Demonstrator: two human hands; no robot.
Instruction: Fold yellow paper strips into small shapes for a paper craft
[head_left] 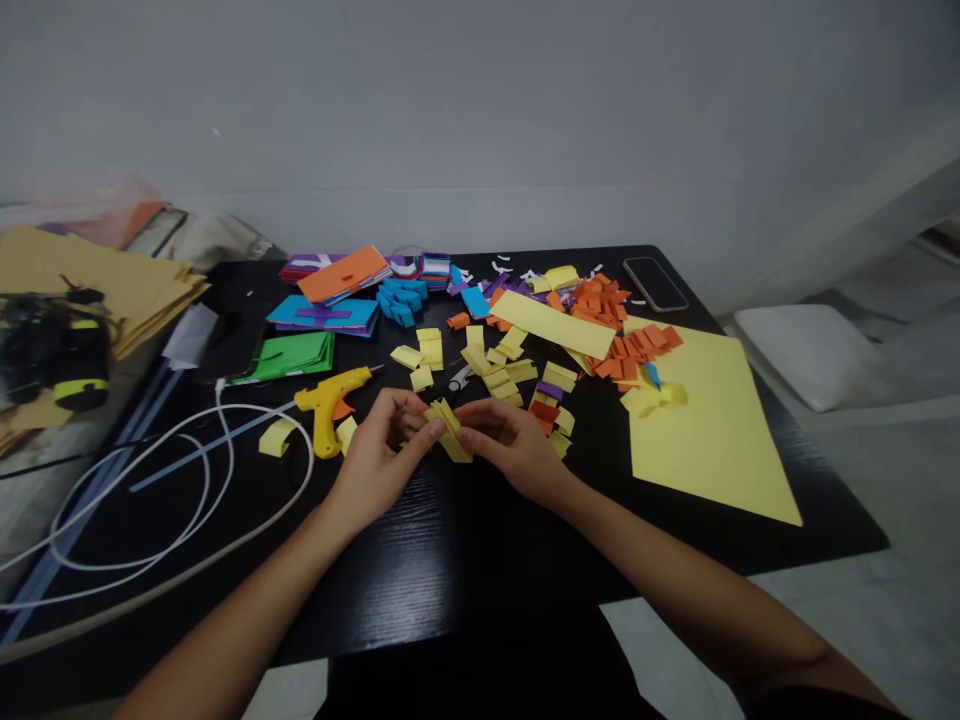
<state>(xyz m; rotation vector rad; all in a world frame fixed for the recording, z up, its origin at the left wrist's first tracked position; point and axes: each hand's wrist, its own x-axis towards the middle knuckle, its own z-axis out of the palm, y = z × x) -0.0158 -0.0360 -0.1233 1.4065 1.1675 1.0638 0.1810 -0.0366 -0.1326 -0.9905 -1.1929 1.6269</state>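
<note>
Between my two hands is a small folded piece of yellow paper (453,440), tilted above the black table. My left hand (390,440) pinches it from the left with thumb and fingers. From the right, the thumb and fingers of my right hand (517,445) close on its other side. Just behind my hands lie several folded yellow paper pieces (501,375) and a pair of scissors (460,378), partly covered. A yellow glue gun (328,408) rests on its side to the left of my left hand.
On the black table (420,560), white cables (217,490) loop at left. Stacks of blue (322,314), green (296,355) and orange paper (345,275) stand at the back. Orange folded pieces (600,300), a large yellow sheet (705,430) and a phone (655,284) lie at right.
</note>
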